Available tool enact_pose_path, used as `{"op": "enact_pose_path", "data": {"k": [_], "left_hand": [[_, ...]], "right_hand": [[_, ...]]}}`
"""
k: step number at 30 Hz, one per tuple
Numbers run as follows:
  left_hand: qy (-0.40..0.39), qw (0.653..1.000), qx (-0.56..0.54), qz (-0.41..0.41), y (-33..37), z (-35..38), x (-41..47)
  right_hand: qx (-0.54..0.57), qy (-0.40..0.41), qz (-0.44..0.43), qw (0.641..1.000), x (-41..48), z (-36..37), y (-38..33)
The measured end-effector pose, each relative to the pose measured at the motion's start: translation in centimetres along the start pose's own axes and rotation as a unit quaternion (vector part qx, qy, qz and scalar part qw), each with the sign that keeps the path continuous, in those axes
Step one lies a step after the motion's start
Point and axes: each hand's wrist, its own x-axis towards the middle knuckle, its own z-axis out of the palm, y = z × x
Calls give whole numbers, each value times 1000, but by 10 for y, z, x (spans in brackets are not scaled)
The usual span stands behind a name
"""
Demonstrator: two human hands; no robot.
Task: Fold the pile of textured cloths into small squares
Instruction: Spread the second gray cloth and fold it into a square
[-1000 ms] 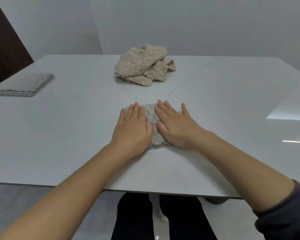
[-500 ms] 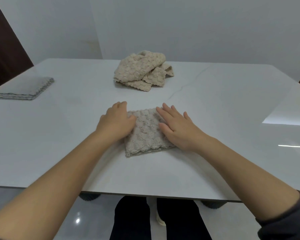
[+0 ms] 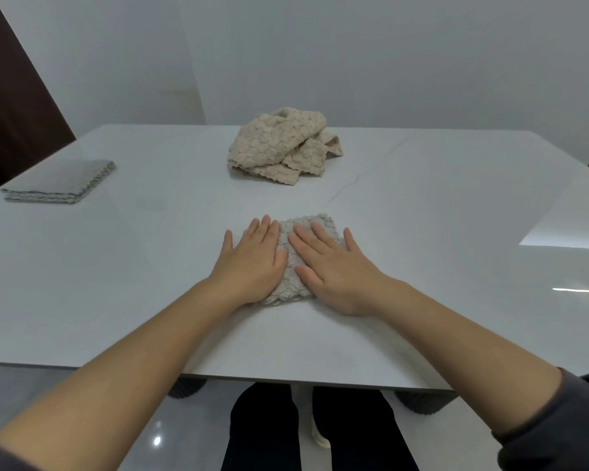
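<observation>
A small folded beige textured cloth [image 3: 295, 280] lies on the white table [image 3: 116, 283] in front of me. My left hand [image 3: 252, 263] presses flat on its left part, fingers straight. Flat on the right part lies my right hand [image 3: 334, 270], fingers spread. Only a strip of cloth between the hands and its far edge show. Farther back at the table's middle sits a crumpled pile of beige textured cloths [image 3: 283, 144].
A stack of folded grey cloths [image 3: 62, 183] lies at the far left of the table. The table's near edge runs just behind my forearms. A dark panel stands at the left beyond the table, a white wall behind it.
My left hand, curled at the cloth's left edge half a second ago, now lies flat on the cloth beside the right hand. The cloth is again mostly covered.
</observation>
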Motion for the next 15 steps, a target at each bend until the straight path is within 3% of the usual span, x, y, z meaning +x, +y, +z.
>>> {"op": "enact_pose_path", "data": {"k": [3,6,9,12,15], "left_hand": [[43,997,-59,-34,-8,-14,9],[50,986,-89,-135,-17,-33,20],[-7,965,-150,-216,-19,-49,27],[-75,939,-231,-243,-15,-55,30],[-93,926,-263,-253,-15,-56,35]], "right_hand": [[57,35,27,997,-7,-6,3],[91,70,66,991,-13,-12,7],[105,81,101,986,-13,-13,8],[111,80,113,984,-13,-12,8],[109,83,111,984,-13,-10,7]]}}
